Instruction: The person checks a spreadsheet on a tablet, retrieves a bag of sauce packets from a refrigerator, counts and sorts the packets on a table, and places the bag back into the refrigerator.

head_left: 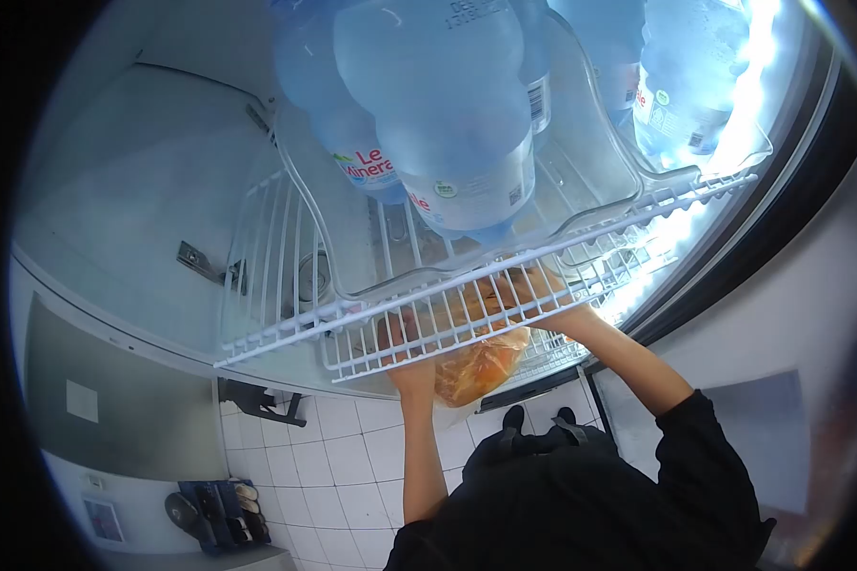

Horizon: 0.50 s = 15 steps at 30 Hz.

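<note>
Both arms reach into a lit refrigerator, under its upper white wire shelf (467,309). A clear plastic bag with orange-brown contents (481,366) lies between the hands, its lower end showing below the shelf's front edge. My left hand (405,347) is at the bag's left side, partly behind the wires, and its fingers are hard to make out. My right hand (552,309) is at the bag's upper right, its fingers hidden by the shelf and the bag. Whether either hand grips the bag cannot be seen.
Large water bottles (448,114) stand in a clear tray (581,205) on the upper shelf, with more bottles (690,86) at the right. The refrigerator's dark door seal (781,247) curves along the right. Below are a tiled floor (352,457) and shoes (248,500) at lower left.
</note>
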Each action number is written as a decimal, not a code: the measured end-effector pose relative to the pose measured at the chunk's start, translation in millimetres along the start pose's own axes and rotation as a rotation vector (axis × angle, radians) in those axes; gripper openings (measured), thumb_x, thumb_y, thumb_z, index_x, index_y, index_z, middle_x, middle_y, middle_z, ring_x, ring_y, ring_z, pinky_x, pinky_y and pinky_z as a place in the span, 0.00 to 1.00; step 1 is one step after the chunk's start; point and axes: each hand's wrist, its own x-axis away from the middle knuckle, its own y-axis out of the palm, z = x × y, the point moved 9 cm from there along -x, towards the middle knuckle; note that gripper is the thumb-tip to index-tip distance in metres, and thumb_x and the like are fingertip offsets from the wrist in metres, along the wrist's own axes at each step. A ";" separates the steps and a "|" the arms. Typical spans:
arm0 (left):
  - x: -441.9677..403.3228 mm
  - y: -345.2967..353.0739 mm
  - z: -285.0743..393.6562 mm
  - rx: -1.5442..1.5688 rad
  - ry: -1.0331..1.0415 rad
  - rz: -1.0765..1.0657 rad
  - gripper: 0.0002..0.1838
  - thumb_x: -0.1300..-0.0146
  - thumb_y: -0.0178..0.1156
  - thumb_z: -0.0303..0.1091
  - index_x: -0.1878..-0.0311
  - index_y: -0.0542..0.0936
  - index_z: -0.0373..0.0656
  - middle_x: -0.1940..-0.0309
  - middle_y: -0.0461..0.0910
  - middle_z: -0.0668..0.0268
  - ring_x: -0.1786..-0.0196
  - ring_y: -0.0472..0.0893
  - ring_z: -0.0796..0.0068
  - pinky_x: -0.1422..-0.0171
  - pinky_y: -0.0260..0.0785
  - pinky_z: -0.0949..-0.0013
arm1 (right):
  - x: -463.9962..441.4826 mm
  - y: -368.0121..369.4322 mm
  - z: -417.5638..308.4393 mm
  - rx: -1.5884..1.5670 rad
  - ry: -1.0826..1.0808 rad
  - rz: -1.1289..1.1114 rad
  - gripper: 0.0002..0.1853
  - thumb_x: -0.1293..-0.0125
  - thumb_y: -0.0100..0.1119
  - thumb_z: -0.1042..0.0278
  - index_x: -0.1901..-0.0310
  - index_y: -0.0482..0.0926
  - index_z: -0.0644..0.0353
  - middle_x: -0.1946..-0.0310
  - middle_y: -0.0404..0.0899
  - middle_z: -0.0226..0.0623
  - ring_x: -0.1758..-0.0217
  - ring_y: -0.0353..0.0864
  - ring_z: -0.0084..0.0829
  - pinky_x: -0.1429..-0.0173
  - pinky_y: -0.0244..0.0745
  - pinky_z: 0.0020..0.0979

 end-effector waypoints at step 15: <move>32.4 42.4 -98.6 -0.209 -0.121 -0.271 0.20 0.40 0.58 0.27 0.44 0.76 0.41 0.51 0.80 0.53 0.49 0.79 0.53 0.45 0.71 0.56 | 82.5 -7.9 16.9 -0.271 0.247 0.355 0.20 0.40 0.63 0.65 0.44 0.79 0.53 0.58 0.80 0.46 0.60 0.81 0.48 0.58 0.77 0.42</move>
